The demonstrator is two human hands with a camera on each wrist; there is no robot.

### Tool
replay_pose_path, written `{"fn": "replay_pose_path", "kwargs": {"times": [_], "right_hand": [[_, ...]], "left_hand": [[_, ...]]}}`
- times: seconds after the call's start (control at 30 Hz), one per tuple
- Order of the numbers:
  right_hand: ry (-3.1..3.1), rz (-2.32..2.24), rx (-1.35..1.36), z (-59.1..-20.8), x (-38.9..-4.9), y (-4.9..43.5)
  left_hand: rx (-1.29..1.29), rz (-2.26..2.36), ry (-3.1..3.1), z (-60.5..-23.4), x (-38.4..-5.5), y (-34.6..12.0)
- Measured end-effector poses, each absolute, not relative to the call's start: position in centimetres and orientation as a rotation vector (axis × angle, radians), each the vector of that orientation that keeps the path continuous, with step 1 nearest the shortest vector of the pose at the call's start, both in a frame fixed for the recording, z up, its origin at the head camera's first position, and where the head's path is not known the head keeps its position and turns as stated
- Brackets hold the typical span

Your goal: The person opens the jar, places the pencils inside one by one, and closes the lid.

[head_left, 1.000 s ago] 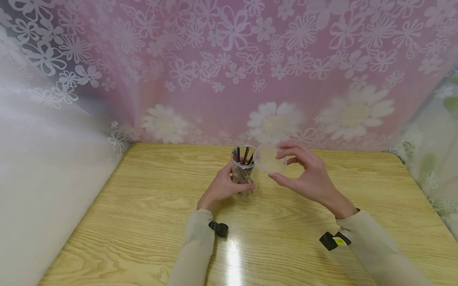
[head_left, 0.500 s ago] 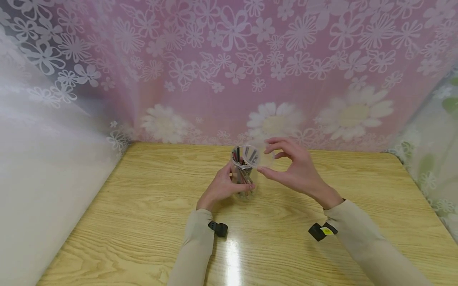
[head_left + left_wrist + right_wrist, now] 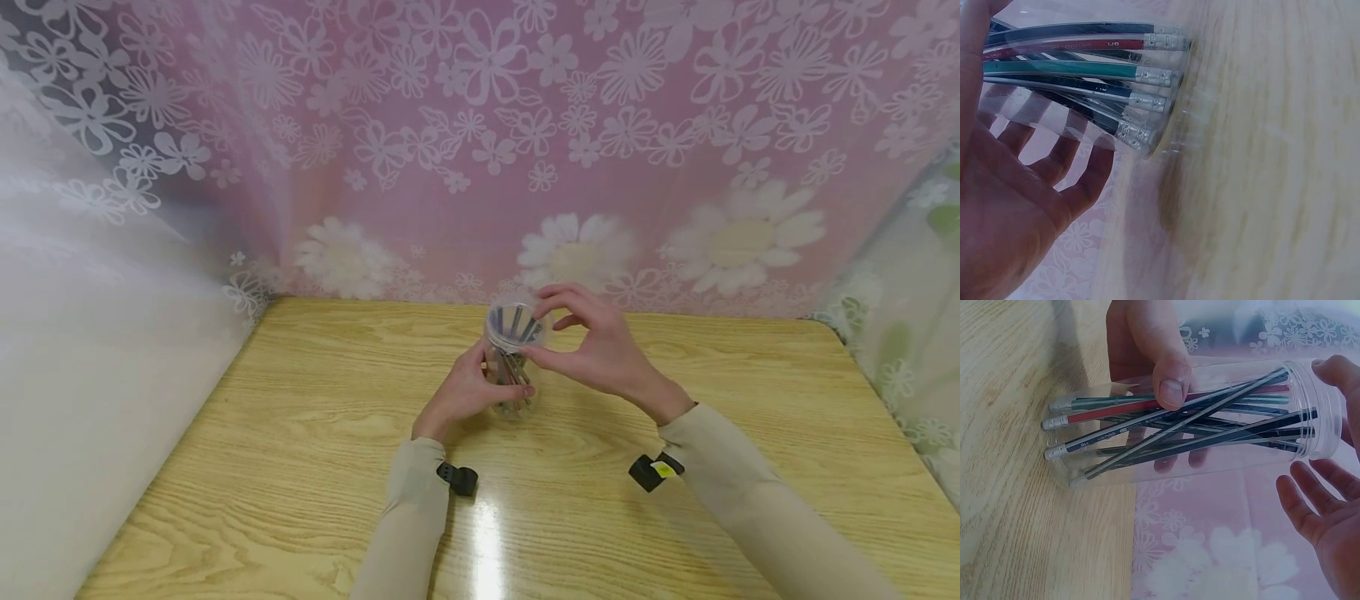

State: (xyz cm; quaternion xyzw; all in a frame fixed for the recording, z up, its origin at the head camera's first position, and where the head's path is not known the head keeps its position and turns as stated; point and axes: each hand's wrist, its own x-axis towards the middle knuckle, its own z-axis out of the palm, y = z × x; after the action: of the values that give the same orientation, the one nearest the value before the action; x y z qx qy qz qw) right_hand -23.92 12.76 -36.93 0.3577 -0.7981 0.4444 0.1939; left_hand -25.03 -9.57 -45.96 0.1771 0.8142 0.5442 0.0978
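Note:
A clear plastic jar point(image 3: 512, 379) stands upright on the wooden table, with several pencils point(image 3: 1185, 422) inside, their eraser ends at the bottom. My left hand point(image 3: 467, 387) grips it from the left, thumb across the front and fingers behind. In the left wrist view, green, red and dark pencils point(image 3: 1072, 69) show through the wall. A clear round lid point(image 3: 1329, 422) sits at the mouth of the jar. My right hand point(image 3: 592, 342) holds this lid by its edge from the right, thumb in front and fingers at the back.
The wood-grain table point(image 3: 300, 500) reaches back to a pink floral curtain point(image 3: 465, 167). Pale sheets hang at the left and right sides. A black wrist camera point(image 3: 459, 481) is strapped on the left sleeve, another black camera point(image 3: 647, 472) on the right.
My right hand has moved left with the lid, from beside the jar to over its mouth. The left hand and the jar have stayed in place.

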Motion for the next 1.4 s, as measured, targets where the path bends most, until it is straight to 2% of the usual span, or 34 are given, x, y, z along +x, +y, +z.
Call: {"fn": "replay_pose_path", "kwargs": {"times": [0.47, 1.4], "right_hand": [[-2.285, 1.266, 1.039, -37.10, -24.23, 12.47], [-2.418, 1.355, 0.946, -36.97, -24.27, 11.89]], "left_hand": [[0.523, 1.641, 2.375, -45.93, -24.97, -9.54], [0.517, 1.639, 2.380, -45.76, -24.97, -9.46]]}}
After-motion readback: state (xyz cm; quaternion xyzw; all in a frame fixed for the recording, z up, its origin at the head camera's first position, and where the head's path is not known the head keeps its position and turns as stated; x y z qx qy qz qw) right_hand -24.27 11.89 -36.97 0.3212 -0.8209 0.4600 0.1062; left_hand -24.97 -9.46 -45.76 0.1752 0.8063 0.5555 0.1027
